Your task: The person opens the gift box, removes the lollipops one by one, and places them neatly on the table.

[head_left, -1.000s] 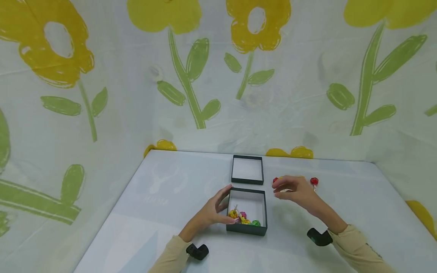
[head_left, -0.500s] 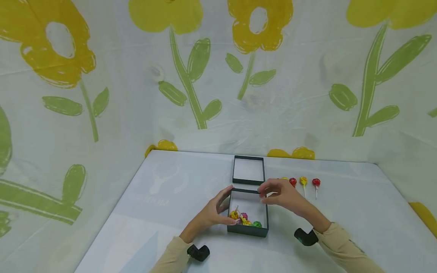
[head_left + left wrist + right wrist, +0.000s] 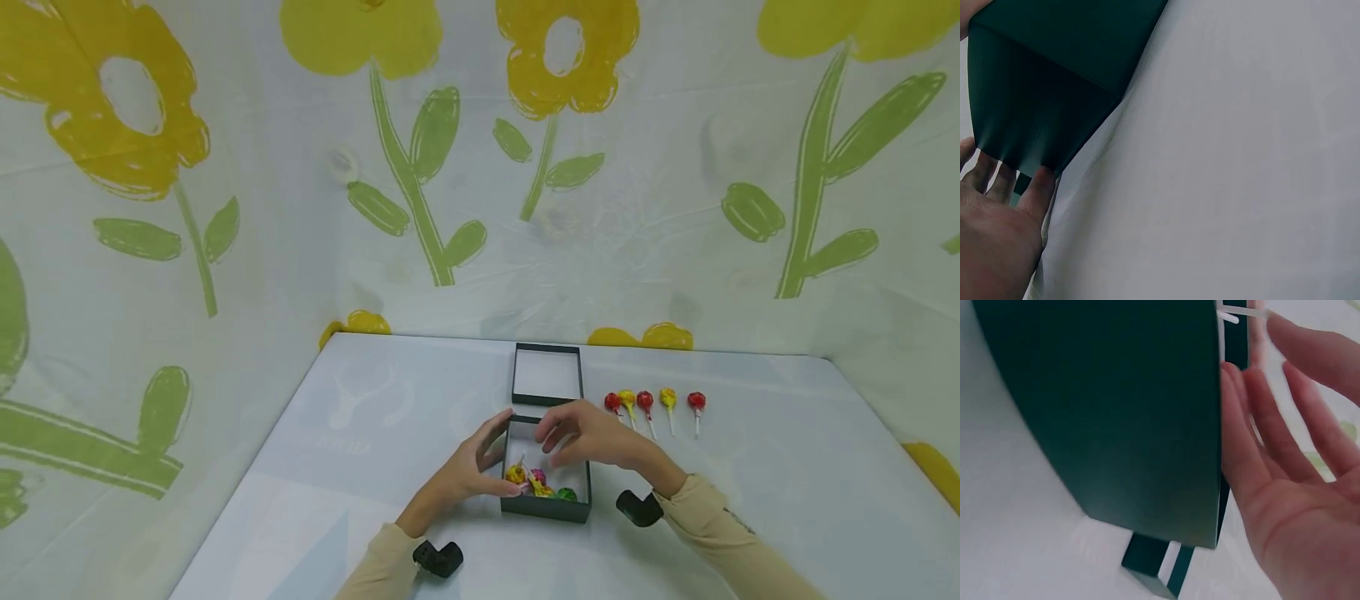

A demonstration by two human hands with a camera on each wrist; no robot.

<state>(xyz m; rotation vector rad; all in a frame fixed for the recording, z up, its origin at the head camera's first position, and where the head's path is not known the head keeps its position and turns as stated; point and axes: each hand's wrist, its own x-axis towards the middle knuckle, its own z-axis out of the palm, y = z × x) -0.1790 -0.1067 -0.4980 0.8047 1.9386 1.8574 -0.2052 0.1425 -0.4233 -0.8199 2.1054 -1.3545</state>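
Note:
A dark green box [image 3: 551, 510] with a white inside stands on the table, holding several wrapped lollipops [image 3: 538, 483] in yellow, pink and green at its front. My left hand [image 3: 468, 471] grips the box's left side, thumb at the front corner and fingers toward the back corner. The left wrist view shows those fingers [image 3: 1038, 190] against the dark green wall. Over the box's right edge, my right hand [image 3: 588, 433] reaches inside with loosely bent fingers. In the right wrist view, white sticks [image 3: 1241, 311] show by its thumb; I see no lollipop held.
Behind the box lies its dark green lid [image 3: 547, 398], white side up. To the right, several red and yellow lollipops [image 3: 645, 402] lie in a row on the white table [image 3: 360, 433]. A flower-printed cloth [image 3: 637, 275] hangs around the table's back and sides.
My right hand has moved left from beside the row of lollipops to over the box, uncovering the whole row. The left hand has stayed on the box.

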